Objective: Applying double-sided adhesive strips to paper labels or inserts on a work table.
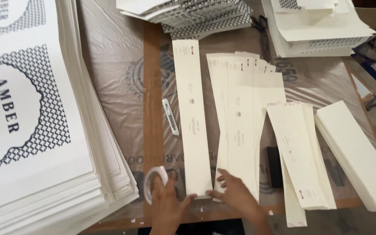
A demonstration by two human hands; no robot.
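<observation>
Print-finishing or packaging workshop: plastic-covered worktable (122,78), tall stacks of printed card sheets (35,130), cut cream strips (240,117), tape roll (155,182), utility knife (170,116).

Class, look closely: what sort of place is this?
Probably a print or packaging workshop: tall stacks of printed sheets, long cut card strips, and a tape roll in the left hand.

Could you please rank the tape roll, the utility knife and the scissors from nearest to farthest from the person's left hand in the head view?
From the left hand:
1. Tape roll, held in that hand at the near table edge.
2. Utility knife, mid-table, left of the single strip.
3. Scissors, far side, between the stacks.
</observation>
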